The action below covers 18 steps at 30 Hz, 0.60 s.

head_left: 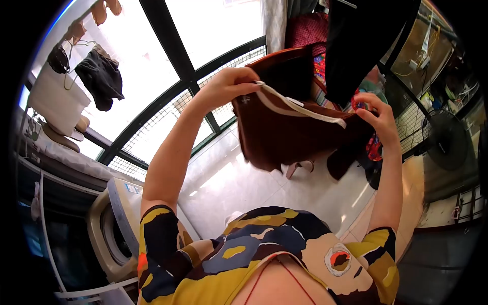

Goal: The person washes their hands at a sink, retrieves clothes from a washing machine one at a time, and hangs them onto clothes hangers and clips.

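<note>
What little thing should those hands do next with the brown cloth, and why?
Perhaps draw the left hand and right hand gently apart: they hold the brown cloth by its upper edge, and the pale band between them droops, so a small pull might straighten it.

No words, brands or numbers legible. Small pale print [245,99] on the brown garment [297,134], near 12 o'clock: too tiny to make out. White tag [294,102], same garment, between 1 and 2 o'clock: unreadable. Blue-and-white label [133,188] on washing machine [116,229], between 8 and 9 o'clock: blurred.
</note>
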Available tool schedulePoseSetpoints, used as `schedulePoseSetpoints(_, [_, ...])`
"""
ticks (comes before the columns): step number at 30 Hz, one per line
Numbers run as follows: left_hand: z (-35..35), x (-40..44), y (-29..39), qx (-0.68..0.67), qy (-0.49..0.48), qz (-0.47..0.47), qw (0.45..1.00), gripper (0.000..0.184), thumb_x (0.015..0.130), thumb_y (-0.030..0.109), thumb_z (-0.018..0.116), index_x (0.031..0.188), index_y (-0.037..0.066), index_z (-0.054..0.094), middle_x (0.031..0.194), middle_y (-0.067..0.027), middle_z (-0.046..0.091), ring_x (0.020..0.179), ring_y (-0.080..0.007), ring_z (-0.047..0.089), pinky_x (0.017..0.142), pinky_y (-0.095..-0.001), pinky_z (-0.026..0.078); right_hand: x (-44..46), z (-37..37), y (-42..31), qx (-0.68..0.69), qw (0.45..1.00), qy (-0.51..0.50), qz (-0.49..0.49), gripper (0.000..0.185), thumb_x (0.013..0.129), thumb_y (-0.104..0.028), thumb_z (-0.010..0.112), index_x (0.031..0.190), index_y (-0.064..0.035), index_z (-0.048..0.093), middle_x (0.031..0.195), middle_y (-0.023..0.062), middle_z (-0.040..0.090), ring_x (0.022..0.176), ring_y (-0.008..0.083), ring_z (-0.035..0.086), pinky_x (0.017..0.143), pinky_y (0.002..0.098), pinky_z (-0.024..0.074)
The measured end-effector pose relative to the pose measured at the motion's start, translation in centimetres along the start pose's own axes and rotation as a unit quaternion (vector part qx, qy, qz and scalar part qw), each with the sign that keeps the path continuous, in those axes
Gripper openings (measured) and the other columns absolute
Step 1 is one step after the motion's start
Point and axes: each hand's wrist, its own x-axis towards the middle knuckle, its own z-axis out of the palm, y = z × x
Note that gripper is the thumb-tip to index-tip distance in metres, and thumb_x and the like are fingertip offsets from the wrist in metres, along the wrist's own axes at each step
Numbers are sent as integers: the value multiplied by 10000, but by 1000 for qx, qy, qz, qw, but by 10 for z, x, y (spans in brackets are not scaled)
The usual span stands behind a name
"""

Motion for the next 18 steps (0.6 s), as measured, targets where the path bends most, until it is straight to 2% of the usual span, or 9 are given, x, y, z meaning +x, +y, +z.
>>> schedulePoseSetpoints(2, [23, 23, 21, -1, -17, 43, 999, 194, 888, 178, 645, 982, 8, 652, 820, -46, 616, 763, -121, 573, 723, -256, 468, 17, 5, -13, -26, 997, -13, -68, 408, 772, -279, 740, 1107, -58, 667, 971, -42, 595, 730, 88, 383, 683, 224, 356])
schedulePoseSetpoints(4, [49, 48, 43, -9, -8, 47, 999, 199, 880, 171, 653, 1006, 16, 650, 864, -49, 640, 813, -117, 588, 746, -254, 473, 32, 17, -36, -90, 989, -21, -115, 493, 759, -289, 748, 1177, -54, 633, 972, -37, 603, 782, 88, 431, 727, 214, 373])
schedulePoseSetpoints(6, [65, 70, 69, -51, -1, 83, 995, 183, 878, 142, 652, 1010, 15, 649, 896, -51, 658, 840, -112, 601, 766, -247, 475, 50, 36, -37, -74, 988, -42, -125, 434, 761, -247, 782, 1132, -64, 647, 917, -3, 618, 745, 83, 481, 679, 196, 405])
schedulePoseSetpoints(7, [75, 83, 73, -59, 42, 125, 989, 156, 885, 115, 641, 1005, 17, 649, 897, -46, 660, 820, -106, 604, 768, -244, 476, 55, 44, -47, 85, 986, -114, -82, 405, 774, -239, 781, 1100, -51, 632, 853, 4, 605, 732, 79, 501, 669, 210, 432])
schedulePoseSetpoints(8, [79, 95, 81, -96, 51, 176, 978, 146, 879, 106, 649, 998, 21, 650, 877, -34, 652, 807, -94, 596, 770, -236, 477, 62, 48, -34, 65, 991, -100, -66, 294, 801, -190, 760, 1006, -21, 636, 790, -8, 598, 705, 63, 511, 651, 230, 453])
schedulePoseSetpoints(12, [85, 117, 77, -76, 79, 153, 982, 370, 761, 84, 774, 1094, 51, 615, 966, -23, 630, 830, -82, 589, 759, -237, 491, 85, 23, -26, 132, 988, -9, -77, 146, 849, -83, 687, 949, 21, 672, 787, -26, 633, 742, 43, 561, 667, 216, 470])
schedulePoseSetpoints(14, [97, 124, 52, -134, 24, 124, 983, 420, 739, 53, 776, 1124, 49, 609, 994, -20, 628, 819, -98, 594, 752, -252, 498, 89, 3, -32, 145, 988, -6, -61, 164, 861, -88, 676, 1003, -9, 689, 821, -25, 660, 764, 40, 583, 686, 191, 470])
schedulePoseSetpoints(16, [119, 134, 17, -136, -36, 159, 977, 394, 738, 124, 786, 1088, 30, 631, 904, -19, 638, 786, -92, 567, 712, -248, 482, 94, -14, -33, 174, 984, 15, -42, 165, 862, -116, 677, 997, -24, 697, 826, -10, 675, 756, 52, 611, 686, 188, 475])
schedulePoseSetpoints(18, [132, 131, 3, -184, -148, 95, 967, 326, 818, 59, 706, 1127, 6, 613, 996, -13, 640, 912, -92, 587, 818, -253, 483, 97, -27, -42, 222, 973, 65, -11, 160, 858, -134, 653, 958, -17, 696, 837, 19, 695, 754, 78, 643, 685, 207, 492])
